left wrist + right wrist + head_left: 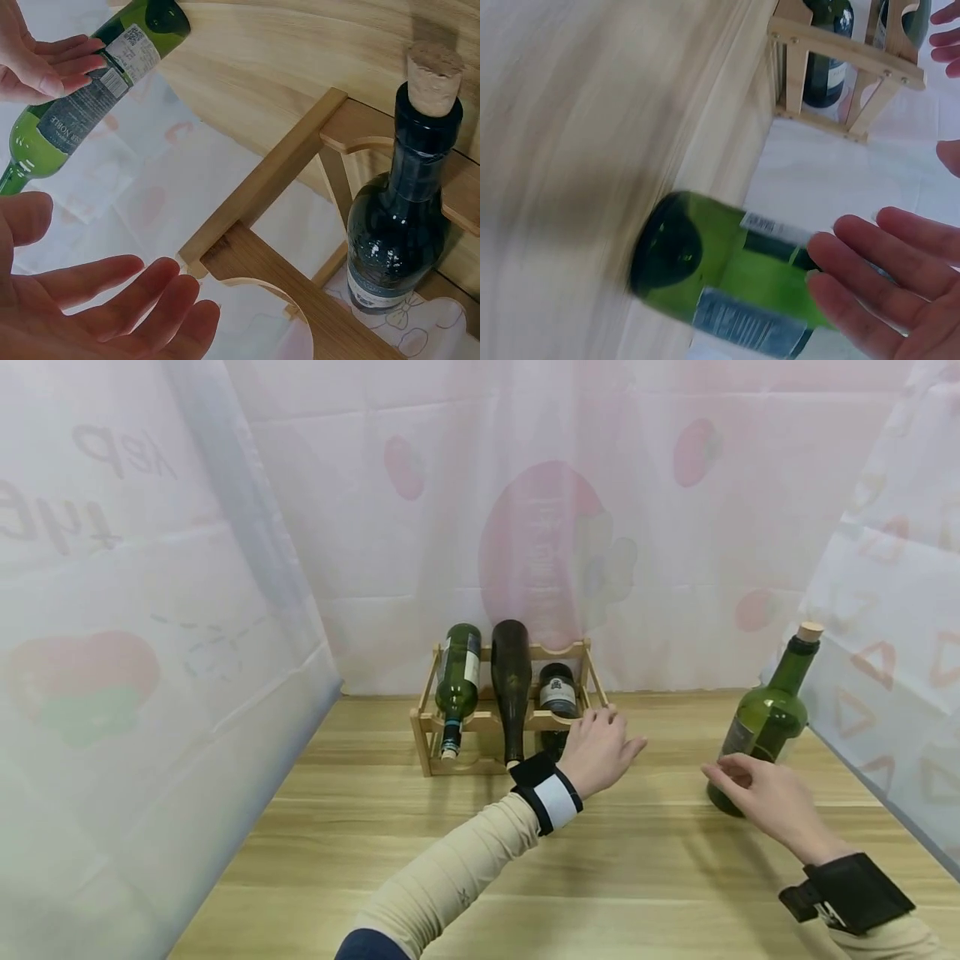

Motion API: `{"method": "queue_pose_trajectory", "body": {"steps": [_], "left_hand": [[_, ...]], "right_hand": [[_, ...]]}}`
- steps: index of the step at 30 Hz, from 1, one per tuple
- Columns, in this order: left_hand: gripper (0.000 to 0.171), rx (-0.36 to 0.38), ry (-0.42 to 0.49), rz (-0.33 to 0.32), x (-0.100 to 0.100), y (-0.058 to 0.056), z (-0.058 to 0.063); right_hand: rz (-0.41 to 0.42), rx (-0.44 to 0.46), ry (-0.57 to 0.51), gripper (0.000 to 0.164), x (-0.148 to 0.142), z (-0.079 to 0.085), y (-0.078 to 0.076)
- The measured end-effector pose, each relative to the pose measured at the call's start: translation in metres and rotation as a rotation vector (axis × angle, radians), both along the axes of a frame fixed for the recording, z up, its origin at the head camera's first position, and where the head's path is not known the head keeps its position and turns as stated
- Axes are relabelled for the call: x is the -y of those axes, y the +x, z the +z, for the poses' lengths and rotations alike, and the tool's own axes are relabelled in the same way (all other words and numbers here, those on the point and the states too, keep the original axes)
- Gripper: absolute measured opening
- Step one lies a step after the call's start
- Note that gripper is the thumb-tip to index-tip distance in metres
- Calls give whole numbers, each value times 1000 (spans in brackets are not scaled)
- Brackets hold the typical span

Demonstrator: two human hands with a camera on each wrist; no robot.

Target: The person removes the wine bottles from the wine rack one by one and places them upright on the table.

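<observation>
A green wine bottle with a cork stands upright on the table at the right. My right hand is beside its lower body in the head view, fingers loosely bent. In the right wrist view the fingers of my right hand overlap the bottle's labelled side without curling round it. My left hand hovers at the front right corner of the wooden wine rack, fingers relaxed and holding nothing. Nearest to it in the rack lies a dark corked bottle, partly hidden by that hand in the head view.
Two more bottles lie in the rack, neck forward: a green one at the left and a dark brown one in the middle. Printed white curtains close off the back and both sides of the wooden table.
</observation>
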State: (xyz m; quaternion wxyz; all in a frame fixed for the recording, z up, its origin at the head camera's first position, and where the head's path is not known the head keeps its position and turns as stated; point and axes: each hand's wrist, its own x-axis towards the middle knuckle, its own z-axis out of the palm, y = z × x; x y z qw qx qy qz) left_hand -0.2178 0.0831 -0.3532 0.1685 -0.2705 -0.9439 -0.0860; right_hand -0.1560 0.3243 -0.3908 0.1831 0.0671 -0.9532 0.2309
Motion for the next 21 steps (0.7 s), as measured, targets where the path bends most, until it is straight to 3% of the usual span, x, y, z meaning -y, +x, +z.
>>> {"method": "queue_pose_trajectory", "body": {"steps": [9, 16, 21], "left_hand": [[39, -48, -33, 24, 11, 5, 0], [40, -47, -39, 46, 18, 5, -1], [42, -35, -47, 57, 23, 5, -4]], "right_hand": [[80, -67, -32, 45, 21, 0, -11], [121, -159, -35, 43, 36, -2, -18], [130, -158, -34, 45, 45, -3, -20]]}}
